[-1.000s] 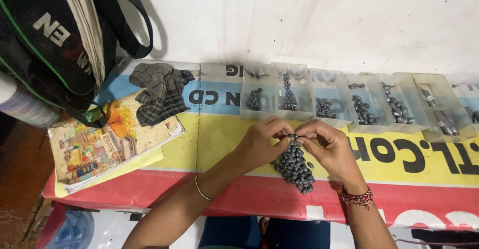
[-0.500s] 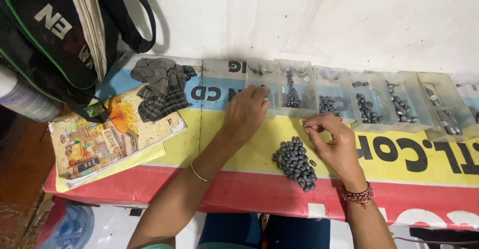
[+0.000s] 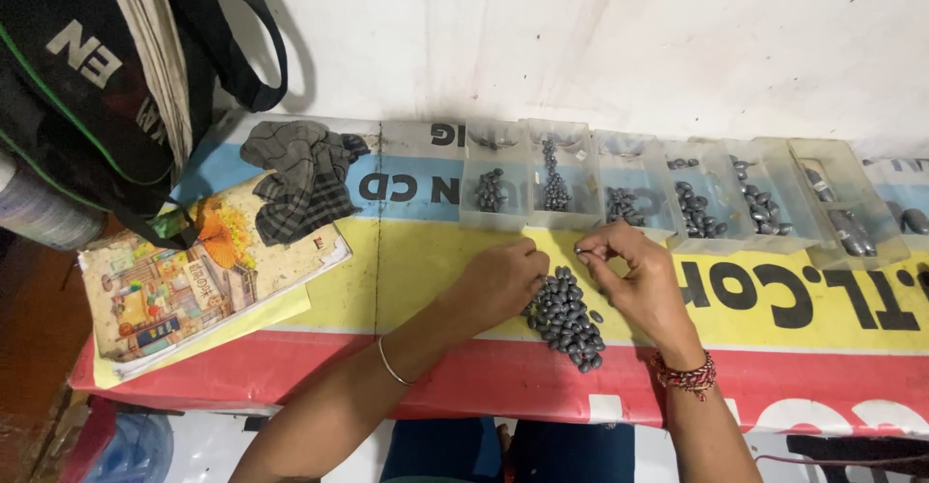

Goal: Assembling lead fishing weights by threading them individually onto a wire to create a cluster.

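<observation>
A heap of small dark oval beads (image 3: 566, 316) lies on the yellow and red banner-covered table (image 3: 416, 270). My left hand (image 3: 503, 280) rests at the heap's left edge, fingers curled onto the beads. My right hand (image 3: 639, 275) hovers just right of the heap and pinches a single dark bead between thumb and forefinger at its upper left. A row of clear plastic boxes (image 3: 668, 188) holding sorted dark beads stands just beyond both hands.
A checked grey cloth (image 3: 300, 178) and an illustrated book (image 3: 184, 275) lie at the left. A black bag (image 3: 87, 86) hangs over the table's left end. The white wall rises behind the boxes.
My left hand has come back from the clear boxes to the bead heap. My right hand stays beside the heap, lifted slightly with a bead pinched.
</observation>
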